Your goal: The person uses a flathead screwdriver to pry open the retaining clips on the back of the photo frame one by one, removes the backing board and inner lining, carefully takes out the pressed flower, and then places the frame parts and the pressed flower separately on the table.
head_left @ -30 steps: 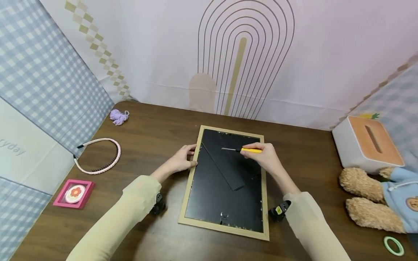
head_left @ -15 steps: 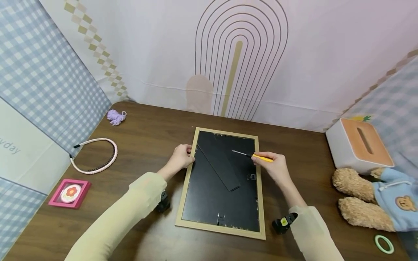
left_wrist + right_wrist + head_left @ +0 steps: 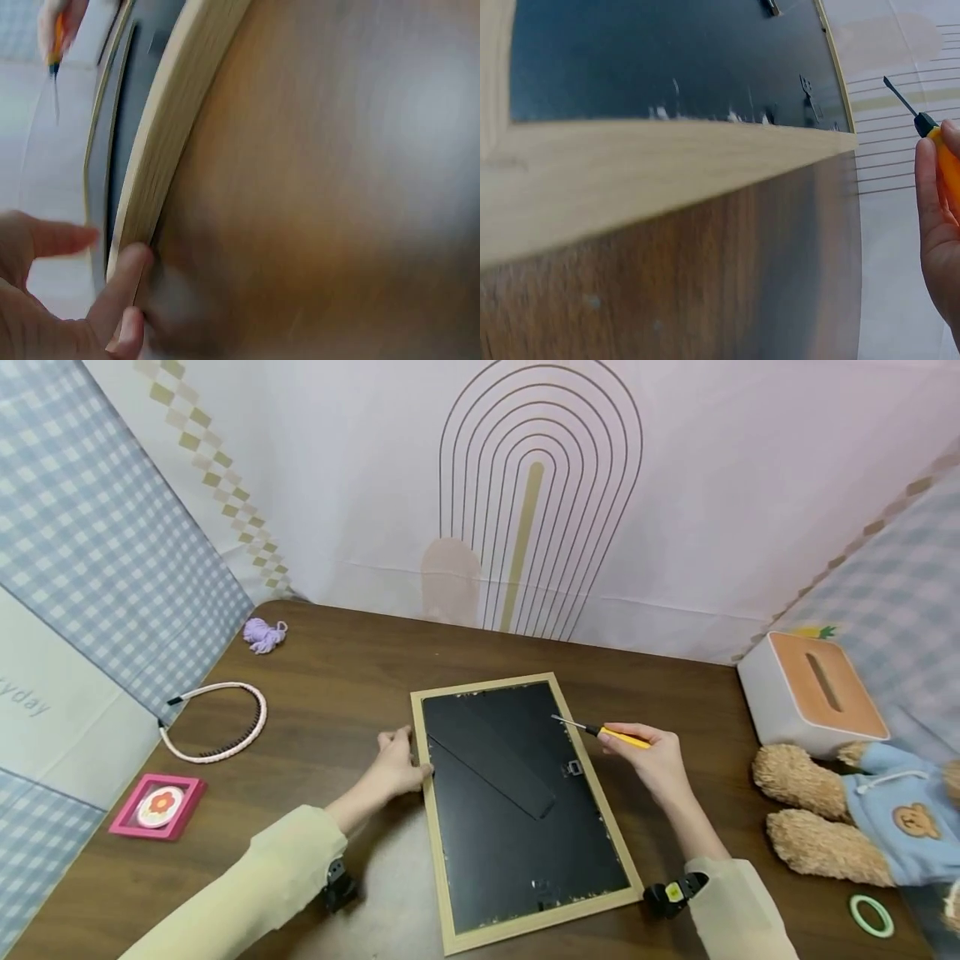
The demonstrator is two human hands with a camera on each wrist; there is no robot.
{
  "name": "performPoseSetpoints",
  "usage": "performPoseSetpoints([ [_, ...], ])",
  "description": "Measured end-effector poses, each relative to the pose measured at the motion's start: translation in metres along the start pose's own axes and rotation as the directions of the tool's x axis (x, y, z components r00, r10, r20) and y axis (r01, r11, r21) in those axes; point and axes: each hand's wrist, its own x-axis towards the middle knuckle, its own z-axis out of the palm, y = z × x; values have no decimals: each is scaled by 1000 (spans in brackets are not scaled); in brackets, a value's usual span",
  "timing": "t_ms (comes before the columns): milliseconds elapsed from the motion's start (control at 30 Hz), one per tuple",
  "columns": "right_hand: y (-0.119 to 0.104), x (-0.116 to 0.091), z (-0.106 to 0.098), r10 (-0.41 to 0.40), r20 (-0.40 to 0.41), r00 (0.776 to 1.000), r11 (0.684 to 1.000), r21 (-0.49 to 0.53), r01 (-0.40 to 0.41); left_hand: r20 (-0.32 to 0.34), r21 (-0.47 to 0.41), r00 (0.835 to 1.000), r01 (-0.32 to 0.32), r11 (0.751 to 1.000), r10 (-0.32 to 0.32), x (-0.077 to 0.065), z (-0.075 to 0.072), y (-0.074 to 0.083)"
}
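Observation:
A picture frame (image 3: 626, 860) with a pale wood border lies back side up on the table, its black backing board (image 3: 487, 860) showing. On that board is a slanted black stand leg (image 3: 495, 752), and a small metal hanger (image 3: 573, 767) sits near the right border. My left hand (image 3: 386, 772) is at the frame's left border; in the left wrist view a fingertip (image 3: 135, 259) touches its outer side. My right hand (image 3: 652, 760) grips a screwdriver (image 3: 626, 739) by its yellow handle. The metal tip points left, over the frame's right border in the head view.
On the left are purple yarn (image 3: 262, 635), a pale pink headband (image 3: 258, 718) and a pink box (image 3: 157, 807) with a flower disc. A tissue box (image 3: 780, 710), a teddy bear (image 3: 832, 847) and a green ring (image 3: 872, 917) are at right. Behind hangs a patterned cloth (image 3: 360, 485).
The frame has turned counterclockwise, its bottom edge swinging right and nearer. My left hand has shifted left and nearer along with it. My right hand has moved the screwdriver right and nearer.

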Motion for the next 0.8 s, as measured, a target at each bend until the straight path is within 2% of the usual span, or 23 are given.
performPoseSetpoints([
  [100, -33, -10, 2, 43, 21, 999, 999, -18, -43, -5, 114, 988, -151, 982, 152, 19, -19, -2],
  [200, -54, -16, 7, 76, 23, 997, 996, -46, -74, 58, 235, 950, -312, 920, 307, 48, -35, -2],
  [233, -58, -17, 9, 82, 20, 996, 996, -48, -81, 94, 262, 935, -354, 898, 341, 57, -38, -2],
  [300, -60, -18, 12, 81, 34, 996, 996, -45, -79, 155, 300, 919, -393, 869, 362, 70, -42, 0],
  [367, -59, -18, 16, 81, 46, 996, 996, -41, -79, 171, 320, 917, -398, 860, 361, 78, -44, 1],
  [400, -68, -21, 18, 102, 53, 993, 994, -49, -99, 163, 324, 921, -388, 863, 352, 81, -44, 1],
  [500, -68, -21, 20, 104, 56, 993, 993, -56, -101, 106, 335, 936, -351, 874, 336, 86, -41, 4],
  [700, -68, -17, 23, 107, 49, 993, 994, -34, -105, 24, 399, 969, -235, 886, 246, 84, -35, 13],
  [800, -70, -17, 24, 105, 46, 993, 994, -33, -104, 0, 430, 973, -207, 879, 229, 77, -34, 11],
])
